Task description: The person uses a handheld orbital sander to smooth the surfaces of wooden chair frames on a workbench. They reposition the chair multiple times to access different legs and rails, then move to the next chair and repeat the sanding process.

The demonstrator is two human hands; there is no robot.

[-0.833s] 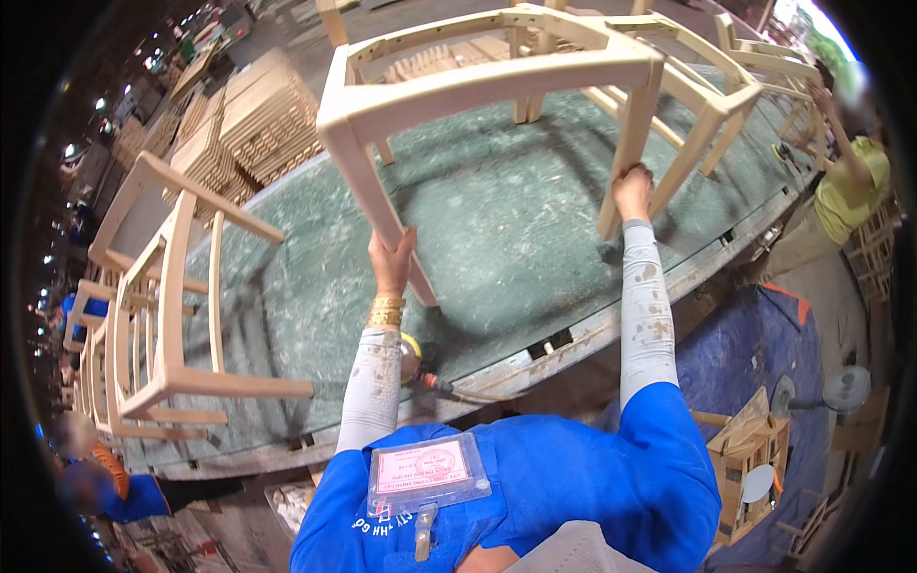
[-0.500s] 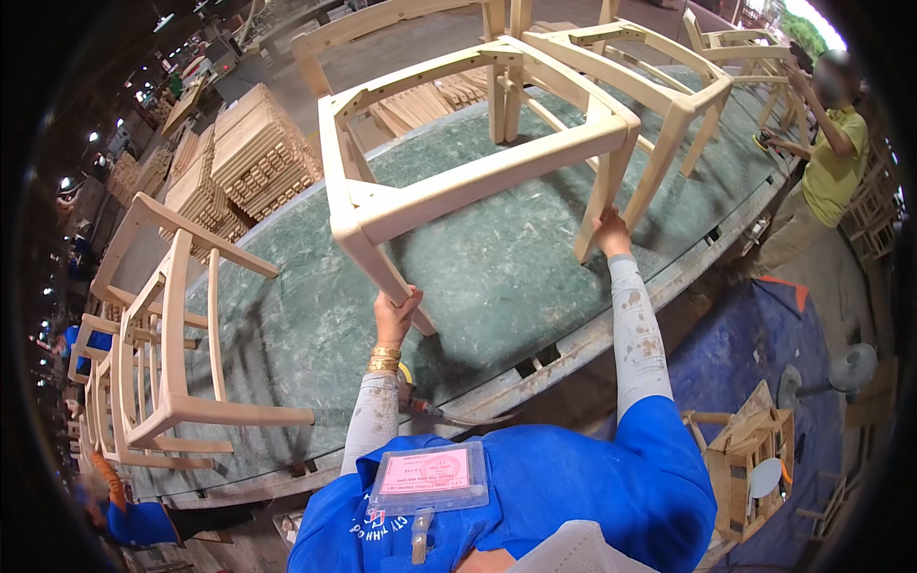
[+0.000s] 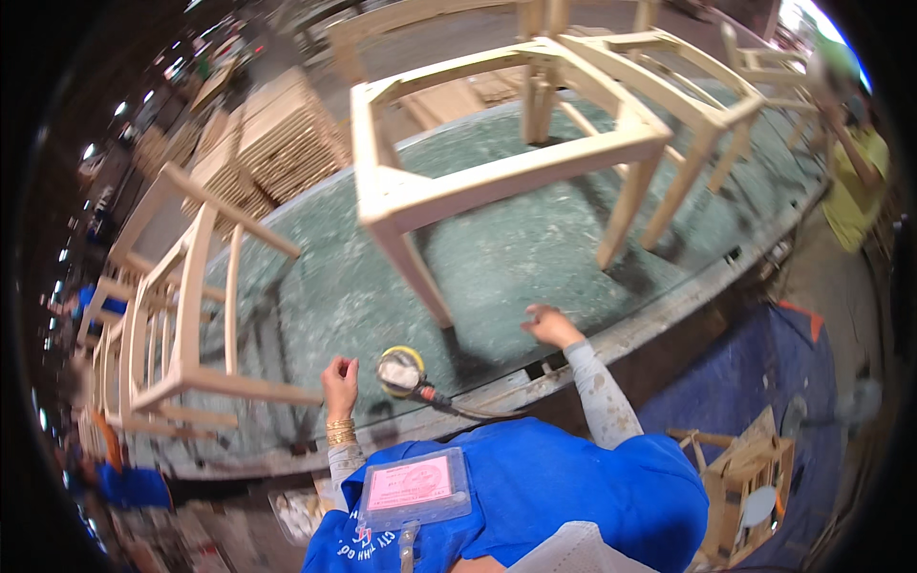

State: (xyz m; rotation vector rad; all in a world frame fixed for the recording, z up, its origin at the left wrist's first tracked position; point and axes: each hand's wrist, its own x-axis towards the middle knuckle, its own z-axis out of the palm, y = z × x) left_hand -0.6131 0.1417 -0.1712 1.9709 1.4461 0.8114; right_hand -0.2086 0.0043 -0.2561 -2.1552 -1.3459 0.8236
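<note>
Upper centre of frame, the chair frame (image 3: pixel 516 180) stands on green table (image 3: pixel 506 286): placing looks done; what's left, can't tell. L hand (image 3: pixel 339 384) empty, fingers loosely curled; R hand (image 3: pixel 554 328) empty, fingers slightly apart. Count: 2 hands, 1 sander (image 3: pixel 399 371) lower centre, min. 2 other chairs (image 3: pixel 707 116) upper right; left-side chairs (image 3: pixel 194 296) overlap, no exact no.

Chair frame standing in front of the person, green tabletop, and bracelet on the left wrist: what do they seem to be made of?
Chair frame: wood, seemingly smooth and unfinished; its bars are pale tan with no evident paint. Green tabletop: worn and whitish-scuffed; whether rubber, carpet or painted board is unclear. Bracelet: probably gold-coloured metal, perhaps polished, judging by its yellow shine.
</note>
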